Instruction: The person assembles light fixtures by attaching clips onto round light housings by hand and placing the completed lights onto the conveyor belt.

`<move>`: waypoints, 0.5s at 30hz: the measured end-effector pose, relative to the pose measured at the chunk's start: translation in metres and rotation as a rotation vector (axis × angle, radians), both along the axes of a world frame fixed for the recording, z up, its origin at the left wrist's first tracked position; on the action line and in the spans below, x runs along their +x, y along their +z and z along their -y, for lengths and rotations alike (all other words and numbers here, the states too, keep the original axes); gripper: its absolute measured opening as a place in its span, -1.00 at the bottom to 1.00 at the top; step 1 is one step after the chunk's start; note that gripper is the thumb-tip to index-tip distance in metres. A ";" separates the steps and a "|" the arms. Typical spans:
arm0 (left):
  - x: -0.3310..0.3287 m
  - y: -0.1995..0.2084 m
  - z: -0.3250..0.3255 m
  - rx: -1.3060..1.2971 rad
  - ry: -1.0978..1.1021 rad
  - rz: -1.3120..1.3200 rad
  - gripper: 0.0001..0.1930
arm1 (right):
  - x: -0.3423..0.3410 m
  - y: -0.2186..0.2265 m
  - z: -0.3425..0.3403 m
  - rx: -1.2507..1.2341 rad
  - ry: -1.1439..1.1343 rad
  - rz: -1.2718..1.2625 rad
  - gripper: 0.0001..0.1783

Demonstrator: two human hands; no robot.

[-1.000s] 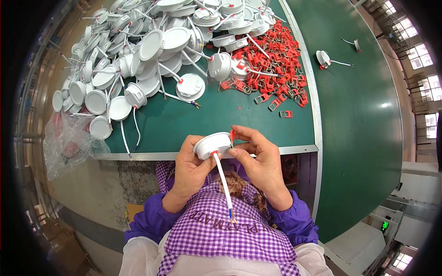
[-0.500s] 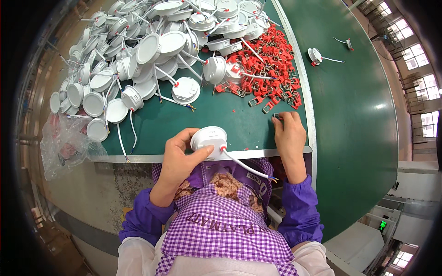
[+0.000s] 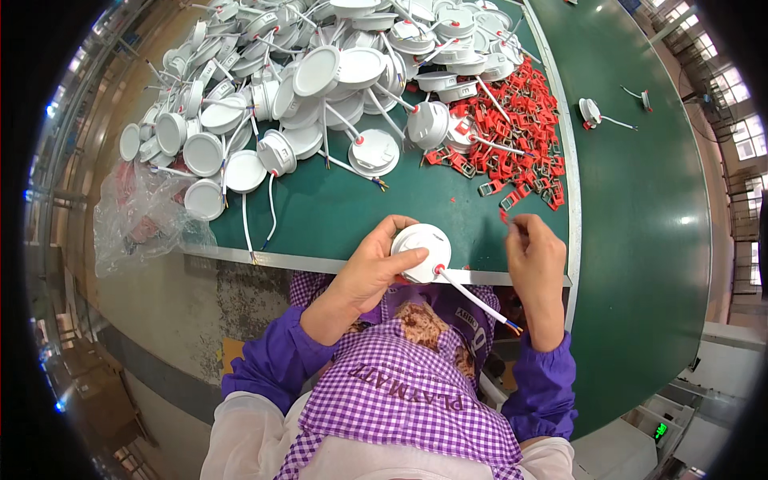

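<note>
My left hand (image 3: 370, 270) is closed round a white round lamp (image 3: 430, 245) just over the table's front edge, thumb pressed on it. A white cord (image 3: 478, 301) with bare coloured wire ends runs from the lamp's red grommet toward my right wrist. My right hand (image 3: 538, 254) pinches a small red clip (image 3: 504, 216) at its fingertips, partly hidden, just in front of a heap of red clips with metal frames (image 3: 516, 128).
A large pile of white corded lamps (image 3: 316, 72) covers the table's left and back. A clear plastic bag (image 3: 148, 216) hangs over the front left edge. Beyond a pale rail (image 3: 570, 160), a green surface (image 3: 632, 240) carries a lamp (image 3: 590, 112) and another small corded part (image 3: 645, 100).
The whole view has shifted, so things appear farther right and lower. My left hand has turned the lamp slightly. The red part of the clip at my right fingertips now shows.
</note>
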State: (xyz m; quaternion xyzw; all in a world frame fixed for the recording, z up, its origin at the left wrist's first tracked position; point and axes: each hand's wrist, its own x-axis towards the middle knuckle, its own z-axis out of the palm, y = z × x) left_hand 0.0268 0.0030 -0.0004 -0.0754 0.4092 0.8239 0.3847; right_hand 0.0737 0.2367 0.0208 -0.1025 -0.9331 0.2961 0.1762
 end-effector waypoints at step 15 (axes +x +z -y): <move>0.005 0.007 -0.004 -0.577 -0.038 -0.719 -0.70 | 0.017 0.013 0.064 -0.281 0.301 0.012 -0.85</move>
